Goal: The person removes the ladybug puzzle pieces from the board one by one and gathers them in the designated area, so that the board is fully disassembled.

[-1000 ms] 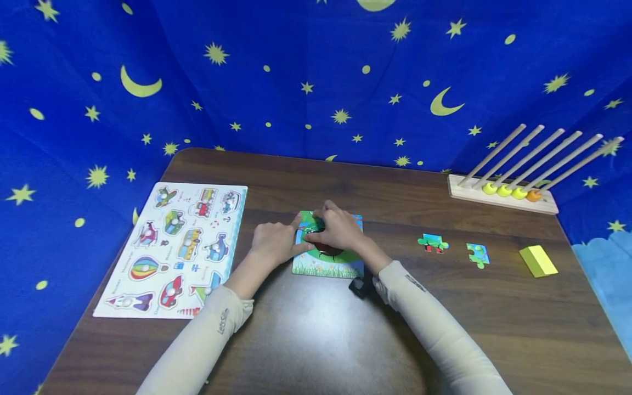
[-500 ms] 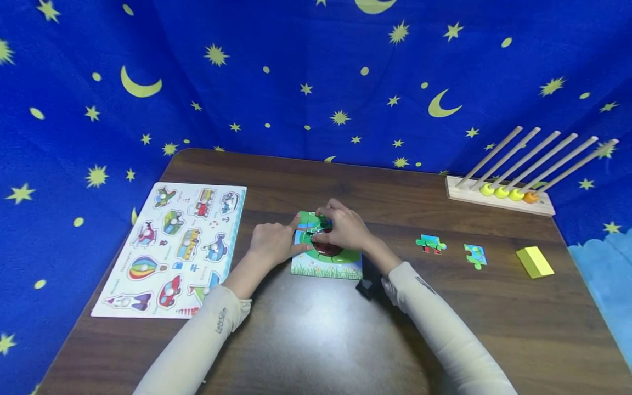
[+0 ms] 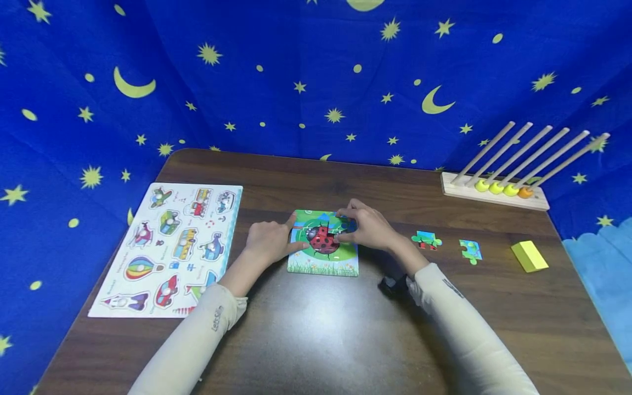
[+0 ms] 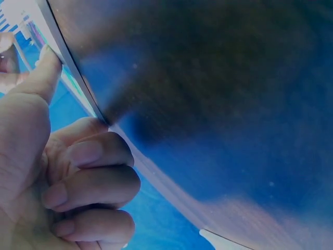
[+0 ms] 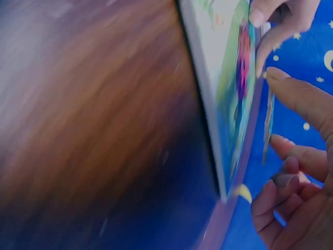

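Observation:
A ladybug jigsaw board (image 3: 323, 267) with a grassy lower border lies flat on the table. My left hand (image 3: 266, 242) grips its left side, thumb (image 4: 48, 73) on the face and index finger at a corner; the other fingers curl beneath in the left wrist view. Over the board's right part, my right hand (image 3: 371, 226) pinches a thin jigsaw piece (image 5: 268, 125) between thumb and index finger. That piece appears nearly edge-on in the right wrist view, raised off the board. The red ladybug (image 3: 323, 241) shows in the middle, its upper right part broken off.
Two loose jigsaw pieces, one with red spots (image 3: 427, 240) and one green-blue (image 3: 470, 251), lie to the right. Beyond them sit a yellow block (image 3: 530, 257) and a wooden peg rack (image 3: 454, 185) with beads. A white vehicle puzzle board (image 3: 165, 249) lies left.
My right hand has moved right and lifted a jigsaw piece from the board, uncovering more of the ladybug. The left hand keeps its grip on the board's left side.

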`<state>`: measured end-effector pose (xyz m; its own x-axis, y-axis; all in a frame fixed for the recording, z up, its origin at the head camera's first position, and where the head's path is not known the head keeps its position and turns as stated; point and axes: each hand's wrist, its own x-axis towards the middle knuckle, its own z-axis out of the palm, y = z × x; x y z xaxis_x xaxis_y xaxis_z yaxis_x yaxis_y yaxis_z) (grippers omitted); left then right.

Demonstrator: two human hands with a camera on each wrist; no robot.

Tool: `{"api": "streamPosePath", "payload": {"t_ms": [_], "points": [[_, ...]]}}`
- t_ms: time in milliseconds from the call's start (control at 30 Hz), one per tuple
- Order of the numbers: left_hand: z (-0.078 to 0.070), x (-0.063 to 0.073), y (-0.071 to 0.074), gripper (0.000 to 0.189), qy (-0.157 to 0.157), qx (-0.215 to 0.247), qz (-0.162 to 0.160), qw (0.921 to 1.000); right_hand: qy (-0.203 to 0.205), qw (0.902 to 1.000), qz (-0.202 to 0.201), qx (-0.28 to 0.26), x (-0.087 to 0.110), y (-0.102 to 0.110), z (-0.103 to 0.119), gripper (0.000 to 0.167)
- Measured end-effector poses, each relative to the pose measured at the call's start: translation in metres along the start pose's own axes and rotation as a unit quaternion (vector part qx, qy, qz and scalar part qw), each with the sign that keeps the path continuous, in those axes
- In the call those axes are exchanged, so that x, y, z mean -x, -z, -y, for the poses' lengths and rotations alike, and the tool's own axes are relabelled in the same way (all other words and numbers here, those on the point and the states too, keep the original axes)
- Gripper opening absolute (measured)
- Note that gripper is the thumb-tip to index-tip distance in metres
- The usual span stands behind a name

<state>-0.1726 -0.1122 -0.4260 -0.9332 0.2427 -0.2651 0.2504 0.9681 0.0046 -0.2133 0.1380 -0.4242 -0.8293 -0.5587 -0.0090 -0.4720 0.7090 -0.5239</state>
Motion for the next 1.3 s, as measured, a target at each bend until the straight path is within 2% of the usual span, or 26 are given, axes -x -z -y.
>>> {"api": "streamPosePath", "payload": {"t_ms": [367,700,1300], "points": [[0.000,0.001,0.001,0.093,-0.006,0.016,0.001,0.9999,-0.005,0.9999,0.004,0.010,0.029,0.013,-0.034,0.058],[-0.001,0.004,0.004,0.092,-0.008,0.019,0.003,0.9998,-0.015,0.9997,-0.004,0.016,0.050,0.022,-0.050,0.057],[-0.001,0.004,0.004,0.092,-0.002,0.023,0.005,0.9997,-0.050,0.9983,0.003,0.029,0.059,0.028,-0.065,0.059]]}}
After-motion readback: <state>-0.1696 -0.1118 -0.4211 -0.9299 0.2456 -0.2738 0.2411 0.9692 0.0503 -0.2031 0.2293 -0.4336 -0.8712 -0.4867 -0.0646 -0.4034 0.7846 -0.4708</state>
